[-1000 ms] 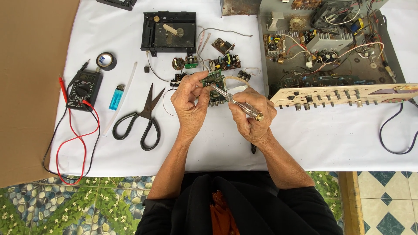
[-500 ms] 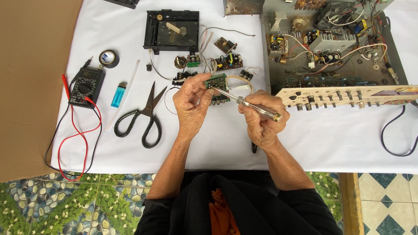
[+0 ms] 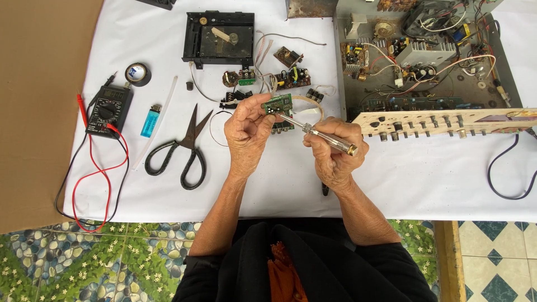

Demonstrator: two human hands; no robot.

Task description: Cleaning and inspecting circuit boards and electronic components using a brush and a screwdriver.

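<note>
Since 1 second ago, both hands have shifted slightly. Small green circuit board [image 3: 277, 103] sits pinched in left hand [image 3: 249, 131] fingertips; right hand [image 3: 333, 151] grips screwdriver [image 3: 319, 134], tip touching board, above white tablecloth [image 3: 279, 184], scissors [image 3: 184, 148] lying left.

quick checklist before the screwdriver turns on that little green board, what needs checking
1. Board held firmly: left hand pinches the small green circuit board at its edge. Ok.
2. Tool grip: right hand wraps the clear-handled screwdriver. Ok.
3. Tip seated in a screw: the tip meets the board, but it is too small to judge. Cannot tell.
4. Board supported: held in the air above the white cloth, not resting. Not ok.
5. Attached wires slack: pale leads loop loosely behind. Ok.
</note>
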